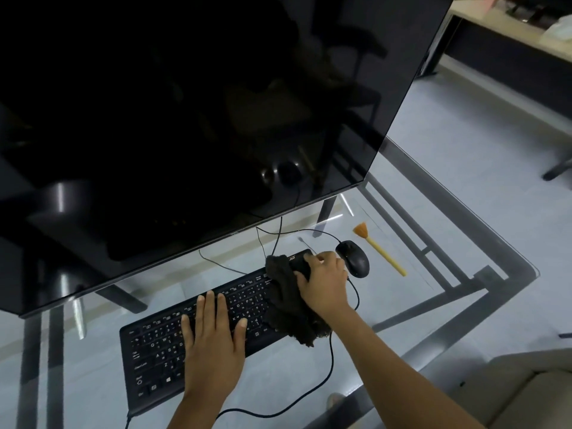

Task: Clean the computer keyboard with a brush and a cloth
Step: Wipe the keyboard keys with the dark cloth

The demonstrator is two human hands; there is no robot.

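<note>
A black keyboard (154, 360) lies slanted on the glass table. My left hand (213, 339) rests flat on its middle keys, fingers spread. My right hand (325, 280) presses a dark brown cloth (288, 305) onto the keyboard's right end; the cloth drapes over the number pad and hangs past the front edge. A small brush (379, 249) with a yellow handle and orange bristles lies on the glass to the right, beyond the mouse, touched by neither hand.
A black mouse (354, 258) sits just right of my right hand, its cable looping along the table front. A large dark monitor (185, 103) looms over the keyboard's far side. The glass table's corner (532, 267) is at the right; a beige seat (526, 391) is lower right.
</note>
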